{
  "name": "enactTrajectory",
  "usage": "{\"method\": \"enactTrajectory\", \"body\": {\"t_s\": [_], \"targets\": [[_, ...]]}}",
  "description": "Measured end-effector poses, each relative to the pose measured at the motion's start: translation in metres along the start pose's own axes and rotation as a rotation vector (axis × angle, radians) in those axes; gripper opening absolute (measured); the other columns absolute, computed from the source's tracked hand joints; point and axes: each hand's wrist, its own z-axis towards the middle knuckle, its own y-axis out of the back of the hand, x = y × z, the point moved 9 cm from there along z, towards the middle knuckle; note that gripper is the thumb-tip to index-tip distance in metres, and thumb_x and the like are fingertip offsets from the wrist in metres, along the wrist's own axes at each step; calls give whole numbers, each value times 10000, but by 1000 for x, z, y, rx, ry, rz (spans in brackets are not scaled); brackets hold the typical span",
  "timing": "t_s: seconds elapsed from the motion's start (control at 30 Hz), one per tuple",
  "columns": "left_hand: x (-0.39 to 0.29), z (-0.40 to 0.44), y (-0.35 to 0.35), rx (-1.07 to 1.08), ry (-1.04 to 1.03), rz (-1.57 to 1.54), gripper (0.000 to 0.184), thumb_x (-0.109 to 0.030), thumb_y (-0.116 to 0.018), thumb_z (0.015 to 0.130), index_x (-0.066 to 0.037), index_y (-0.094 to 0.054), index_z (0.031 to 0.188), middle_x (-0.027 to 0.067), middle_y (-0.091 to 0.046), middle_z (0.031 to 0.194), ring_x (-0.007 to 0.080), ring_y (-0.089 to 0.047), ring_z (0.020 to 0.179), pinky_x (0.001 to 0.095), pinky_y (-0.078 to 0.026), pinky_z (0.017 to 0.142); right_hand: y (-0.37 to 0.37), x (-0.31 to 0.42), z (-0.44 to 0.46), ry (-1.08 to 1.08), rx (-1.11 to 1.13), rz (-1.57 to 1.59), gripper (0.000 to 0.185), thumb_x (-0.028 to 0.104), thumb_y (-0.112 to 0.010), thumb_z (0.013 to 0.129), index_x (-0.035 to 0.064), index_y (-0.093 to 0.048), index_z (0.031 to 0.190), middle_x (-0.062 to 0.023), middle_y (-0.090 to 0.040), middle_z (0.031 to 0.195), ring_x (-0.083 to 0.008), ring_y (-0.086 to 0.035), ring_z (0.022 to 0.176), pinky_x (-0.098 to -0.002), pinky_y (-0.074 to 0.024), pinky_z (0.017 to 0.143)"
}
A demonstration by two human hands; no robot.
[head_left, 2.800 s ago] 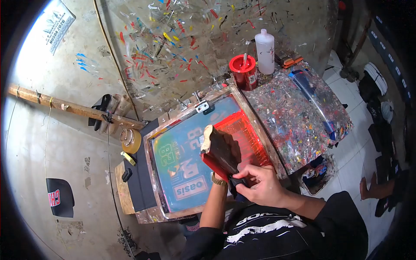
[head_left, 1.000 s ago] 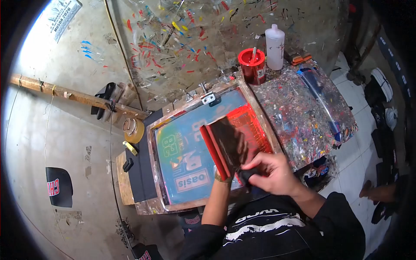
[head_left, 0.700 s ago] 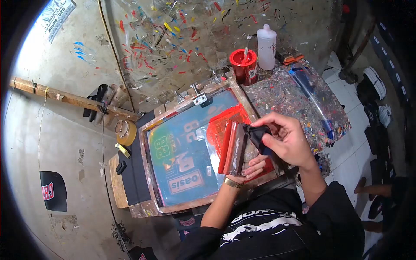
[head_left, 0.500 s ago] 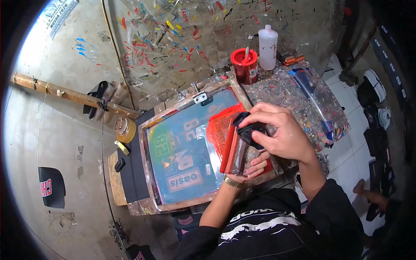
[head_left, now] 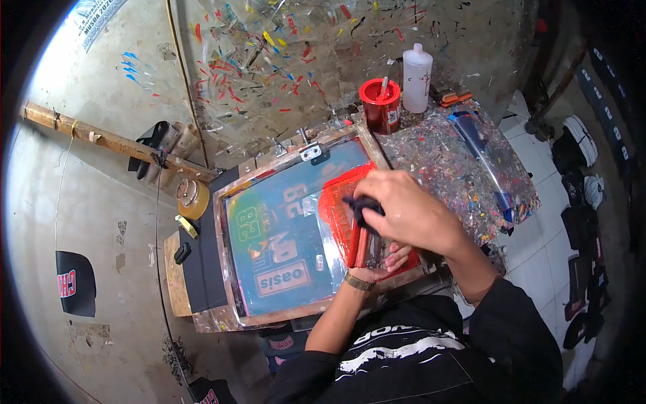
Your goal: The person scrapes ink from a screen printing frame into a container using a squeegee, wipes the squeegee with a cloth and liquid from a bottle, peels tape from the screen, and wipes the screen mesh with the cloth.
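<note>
My left hand (head_left: 397,258), wearing a wristwatch, is wrapped from below around a squeegee (head_left: 361,250) with a red-smeared edge, held tilted over the right part of a screen-printing frame (head_left: 235,286). A bunched black cloth (head_left: 367,214) is pinched in my right hand (head_left: 410,210) and pressed against the squeegee's upper end. Under the hands, red ink (head_left: 328,202) covers the right side of the blue mesh (head_left: 309,236). Lettering and number stencils show on the mesh. My right hand hides part of the squeegee.
A red ink can (head_left: 381,111) with a stick in it and a translucent bottle (head_left: 416,81) stand behind the frame. A blue-stained clear strip (head_left: 484,158) lies on the paint-spattered tabletop (head_left: 437,151). Tape rolls (head_left: 192,198) sit at left. Hinge clamps (head_left: 311,152) hold the frame's back edge.
My right hand has moved left and slightly down with the black cloth, onto the squeegee's edge. My left hand still holds the squeegee in nearly the same place.
</note>
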Motion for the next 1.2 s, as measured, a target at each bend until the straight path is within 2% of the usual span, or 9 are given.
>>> {"method": "enactTrajectory", "body": {"t_s": [0.13,0.27,0.43,0.5,0.6,0.83,0.97,1.1,1.2], "targets": [[-12,-6,-5,9,-97,88,496,-590,-474,956,-125,-558,1108,112,-601,881,190,-616,645,290,-489,465,-17,18,-8,69,86,122,186,86,-675,732,-25,-676,881,-221,-658,862,-398,-655,852,-471,-522,794],[1,4,0,-116,86,-95,550,-564,-504,959,-18,-499,1032,61,-462,722,186,-455,502,288,-390,412,-4,-6,16,91,68,157,173,86,-700,676,-25,-687,809,-201,-681,778,-352,-679,746,-408,-523,685],[2,4,-10,-78,114,-10,543,-564,-526,950,-32,-493,1052,70,-482,723,185,-463,505,290,-391,422,-8,-11,22,106,177,203,202,73,-711,661,-26,-689,835,-178,-692,797,-331,-684,740,-398,-533,691],[-3,4,-8,-29,53,24,406,-407,-463,1015,-7,-519,1059,53,-455,756,153,-461,528,282,-420,417,-27,9,12,217,292,221,239,57,-733,647,-18,-692,870,-162,-688,809,-316,-689,784,-393,-546,734],[-4,-3,2,-117,12,-1,383,-387,-462,1018,-9,-508,1059,55,-451,749,160,-467,522,292,-419,407,-29,12,12,228,313,165,226,48,-734,644,-14,-685,856,-157,-680,811,-314,-685,805,-393,-548,752],[11,0,-3,-101,149,-134,467,-470,-491,990,-7,-473,1051,61,-459,757,186,-472,526,309,-418,423,-25,-10,23,279,334,196,194,48,-717,667,-24,-669,842,-173,-682,831,-333,-679,811,-396,-541,748],[0,-4,11,-202,31,70,451,-507,-488,959,-70,-531,860,38,-451,621,174,-439,511,319,-389,433,-45,32,2,375,417,303,233,31,-712,664,-21,-668,887,-180,-679,834,-339,-672,808,-406,-535,744],[11,-5,-8,-167,160,-78,511,-534,-519,955,-24,-488,944,50,-462,777,159,-464,515,283,-397,404,-20,-5,24,345,337,231,214,36,-712,670,-22,-669,871,-177,-683,839,-342,-679,797,-400,-543,732],[6,0,-3,-106,105,-52,456,-475,-499,984,-19,-491,968,56,-447,750,157,-460,522,286,-391,404,-26,-4,22,345,358,212,192,36,-717,681,-26,-667,856,-172,-683,818,-341,-681,793,-399,-542,733]]}}
